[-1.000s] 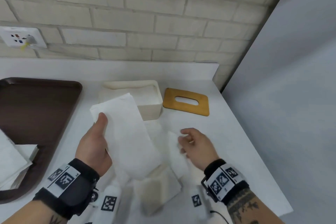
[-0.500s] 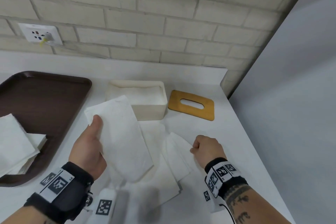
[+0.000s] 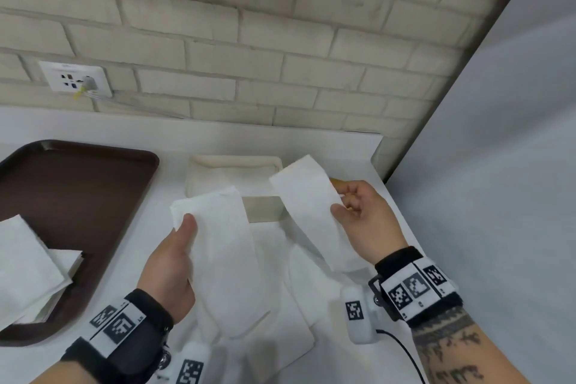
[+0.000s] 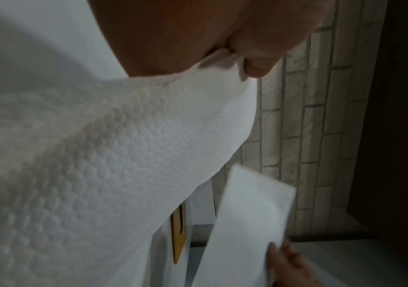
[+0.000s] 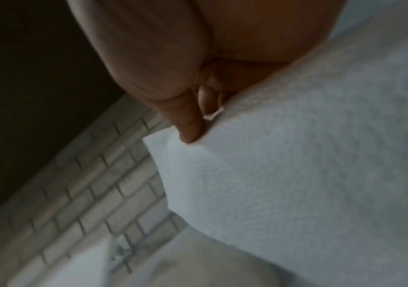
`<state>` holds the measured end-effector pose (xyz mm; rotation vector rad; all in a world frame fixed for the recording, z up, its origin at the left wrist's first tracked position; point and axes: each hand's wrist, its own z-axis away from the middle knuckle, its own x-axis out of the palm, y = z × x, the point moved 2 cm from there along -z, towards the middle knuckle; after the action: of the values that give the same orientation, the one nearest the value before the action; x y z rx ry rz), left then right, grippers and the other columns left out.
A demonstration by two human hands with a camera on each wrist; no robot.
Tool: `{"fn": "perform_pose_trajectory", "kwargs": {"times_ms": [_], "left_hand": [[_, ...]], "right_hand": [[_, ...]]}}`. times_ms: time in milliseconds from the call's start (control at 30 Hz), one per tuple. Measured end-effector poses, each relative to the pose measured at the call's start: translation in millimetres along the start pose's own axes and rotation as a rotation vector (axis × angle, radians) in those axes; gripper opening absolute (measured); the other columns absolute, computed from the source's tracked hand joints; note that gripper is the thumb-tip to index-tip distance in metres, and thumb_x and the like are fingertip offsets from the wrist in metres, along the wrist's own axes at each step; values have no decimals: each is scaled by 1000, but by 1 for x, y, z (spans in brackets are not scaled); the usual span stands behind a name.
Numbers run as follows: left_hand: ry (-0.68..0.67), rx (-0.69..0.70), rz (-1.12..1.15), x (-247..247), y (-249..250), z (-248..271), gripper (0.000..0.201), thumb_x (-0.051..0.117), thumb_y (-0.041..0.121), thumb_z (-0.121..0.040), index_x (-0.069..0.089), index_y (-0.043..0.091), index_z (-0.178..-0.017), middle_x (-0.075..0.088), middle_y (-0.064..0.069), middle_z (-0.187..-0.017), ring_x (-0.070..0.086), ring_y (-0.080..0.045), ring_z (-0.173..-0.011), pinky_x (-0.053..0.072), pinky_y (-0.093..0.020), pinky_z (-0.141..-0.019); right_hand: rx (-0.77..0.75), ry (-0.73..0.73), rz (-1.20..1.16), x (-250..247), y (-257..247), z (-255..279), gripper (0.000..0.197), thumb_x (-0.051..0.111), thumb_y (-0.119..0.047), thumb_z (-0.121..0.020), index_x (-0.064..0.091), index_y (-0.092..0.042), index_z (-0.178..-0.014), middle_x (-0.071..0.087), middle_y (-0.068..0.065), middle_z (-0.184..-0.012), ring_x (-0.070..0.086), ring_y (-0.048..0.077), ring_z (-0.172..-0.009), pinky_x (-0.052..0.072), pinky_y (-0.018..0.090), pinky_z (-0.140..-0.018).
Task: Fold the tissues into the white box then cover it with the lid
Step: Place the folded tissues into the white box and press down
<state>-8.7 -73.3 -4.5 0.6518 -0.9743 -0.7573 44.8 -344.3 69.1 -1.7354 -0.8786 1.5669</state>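
Observation:
My left hand (image 3: 182,243) pinches a long folded white tissue (image 3: 224,246) by its left edge, thumb on top, and holds it above the counter. My right hand (image 3: 355,212) pinches a second folded tissue (image 3: 307,199), raised in front of the white box (image 3: 199,178). The box stands open at the back of the counter, partly hidden by both tissues. The wooden lid (image 3: 336,181) shows only as a sliver behind my right fingers; in the left wrist view the lid (image 4: 179,233) appears edge-on. More tissues (image 3: 280,305) lie spread on the counter below my hands.
A dark brown tray (image 3: 78,196) sits at the left with a stack of tissues (image 3: 28,268) on its near end. A brick wall with a socket (image 3: 76,81) runs behind. The counter ends at the right, beside a grey wall (image 3: 483,165).
My right hand has picked a folded tissue off the counter and lifted it up toward the box. The left hand has kept its tissue in the same grip.

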Motion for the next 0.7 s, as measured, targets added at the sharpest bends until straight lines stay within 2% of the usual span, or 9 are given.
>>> {"fn": "perform_pose_trajectory", "kwargs": {"times_ms": [100, 167, 300, 400, 467, 500, 567, 600, 700], "left_hand": [[-26, -42, -26, 5, 0, 1, 42, 45, 44, -106, 66, 16, -129, 77, -9, -115, 74, -28, -106, 54, -45, -89], [-55, -71, -36, 9, 0, 2, 42, 44, 44, -106, 67, 16, -127, 77, -9, -116, 74, -28, -105, 53, -45, -91], [-98, -156, 16, 18, -1, 2, 49, 41, 47, -106, 65, 12, -131, 74, -13, -123, 70, -31, -116, 48, -48, -105], [-114, -248, 110, 22, -5, -1, 57, 39, 50, -106, 62, 7, -134, 71, -18, -127, 66, -36, -121, 42, -52, -112], [-131, -295, 140, 23, -8, -3, 61, 37, 52, -106, 61, 5, -135, 70, -21, -129, 64, -39, -124, 39, -53, -114], [-144, -306, 136, 22, -9, -4, 63, 37, 53, -106, 61, 4, -136, 69, -22, -130, 63, -39, -124, 38, -54, -115], [-174, -307, 110, 22, -11, -5, 65, 37, 55, -105, 61, 3, -136, 68, -23, -131, 64, -40, -124, 38, -55, -116], [-179, -299, 93, 21, -12, -6, 64, 37, 55, -105, 62, 4, -135, 69, -22, -130, 65, -40, -122, 40, -54, -114], [-191, -258, 51, 23, -12, -5, 61, 38, 53, -105, 63, 4, -132, 71, -21, -126, 69, -37, -117, 45, -52, -108]], "right_hand": [[-86, 9, -214, 6, -34, 12, 30, 58, 0, -95, 64, -30, -98, 73, -13, -83, 66, -4, -72, 46, 7, -65], [-88, 11, -317, 14, -47, 19, 23, 58, -2, -96, 69, -22, -94, 74, -12, -79, 68, 3, -73, 52, 14, -68], [13, -28, -419, 47, -45, 26, 15, 59, -14, -98, 71, -20, -92, 76, 1, -91, 72, 23, -87, 58, 38, -82], [129, -46, -379, 77, -19, 30, 12, 59, -18, -97, 70, -23, -95, 76, -1, -94, 72, 23, -91, 57, 44, -89], [188, -58, -297, 91, 2, 34, 13, 59, -19, -95, 68, -26, -102, 76, -6, -91, 72, 15, -87, 58, 37, -86], [199, -65, -249, 95, 9, 36, 14, 60, -20, -94, 66, -28, -104, 74, -9, -86, 71, 10, -82, 58, 29, -79], [191, -73, -189, 97, 16, 40, 16, 63, -22, -91, 63, -30, -105, 69, -16, -78, 65, -1, -71, 48, 13, -64], [181, -79, -174, 97, 17, 40, 17, 64, -22, -90, 62, -30, -105, 70, -16, -80, 65, -2, -70, 45, 10, -61], [152, -108, -123, 98, 18, 41, 22, 67, -26, -90, 59, -32, -110, 73, -10, -95, 67, 0, -83, 51, 14, -73]]}}
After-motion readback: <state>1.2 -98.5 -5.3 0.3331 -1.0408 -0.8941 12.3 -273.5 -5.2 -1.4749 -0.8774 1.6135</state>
